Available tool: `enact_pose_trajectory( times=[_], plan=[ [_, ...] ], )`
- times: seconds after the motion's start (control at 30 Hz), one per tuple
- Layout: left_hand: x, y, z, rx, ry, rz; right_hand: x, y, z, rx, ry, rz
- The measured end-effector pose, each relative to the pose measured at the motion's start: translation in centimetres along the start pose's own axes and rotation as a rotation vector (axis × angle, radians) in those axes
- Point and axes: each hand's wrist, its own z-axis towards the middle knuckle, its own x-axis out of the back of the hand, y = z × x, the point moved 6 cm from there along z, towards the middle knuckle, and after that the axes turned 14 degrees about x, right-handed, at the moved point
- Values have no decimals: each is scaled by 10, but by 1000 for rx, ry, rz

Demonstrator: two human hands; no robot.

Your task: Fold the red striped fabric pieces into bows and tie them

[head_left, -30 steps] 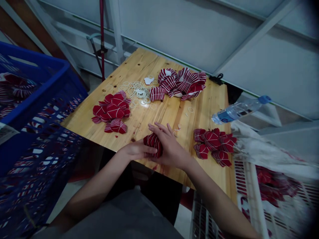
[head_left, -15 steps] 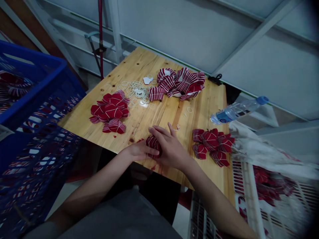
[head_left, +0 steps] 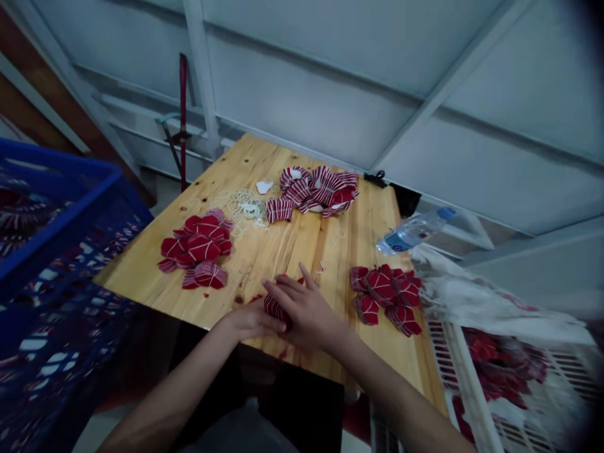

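Observation:
Both hands meet at the near edge of the wooden table around a small bundle of red and white striped fabric pieces. My left hand grips the bundle from the left and below. My right hand lies over it from the right, fingers bent across its top. Most of the bundle is hidden under the fingers. A pile of tied red bundles lies to the left, another pile just right of my right hand.
Loose striped pieces and white rubber bands lie at the table's far side. A water bottle lies at the right edge. A blue crate stands left, a white basket with red pieces and white cloth right.
The view has tilted up, so the table sits lower in frame. Both hands stay on the bundle at the near edge, pressed closer to the table.

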Motion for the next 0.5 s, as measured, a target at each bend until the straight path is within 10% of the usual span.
enact_pose_trajectory(
  times=[0.5],
  plan=[
    [-32,35,-8,-73,-51,257,28,-4,-4,104,106,-227]
  ],
)
